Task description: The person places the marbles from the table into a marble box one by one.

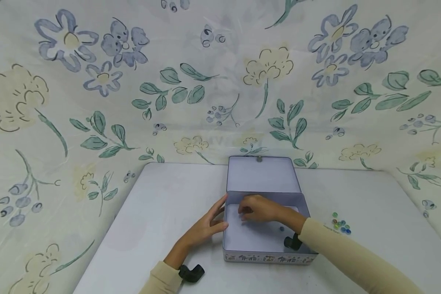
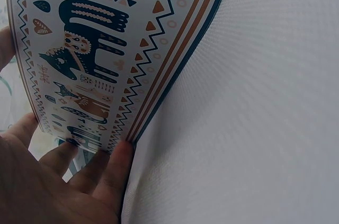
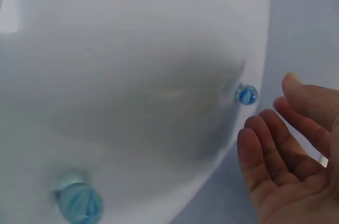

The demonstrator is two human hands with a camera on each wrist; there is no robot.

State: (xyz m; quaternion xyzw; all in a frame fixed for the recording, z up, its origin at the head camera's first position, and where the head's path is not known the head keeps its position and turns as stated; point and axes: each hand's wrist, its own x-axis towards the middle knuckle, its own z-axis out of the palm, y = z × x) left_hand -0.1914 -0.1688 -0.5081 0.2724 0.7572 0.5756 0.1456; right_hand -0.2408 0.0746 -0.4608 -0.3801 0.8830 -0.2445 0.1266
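Note:
A hinged tin box lies with its lid raised at the back. My left hand rests against the box's left side, fingers extended. In the left wrist view, its fingertips touch the outer wall, printed with animals and zigzags. My right hand reaches inside, near the left back corner. There, in the right wrist view, a clear marble with a blue swirl lies just off the loosely bent fingers, with nothing between thumb and fingertips. A second, blue-green marble lies farther off on the box floor.
Right of the box, a small cluster of coloured glass marbles lies on the white table. Behind and beside the table hangs a flowered sheet. A black wrist camera sits on the left wrist, close over the tabletop.

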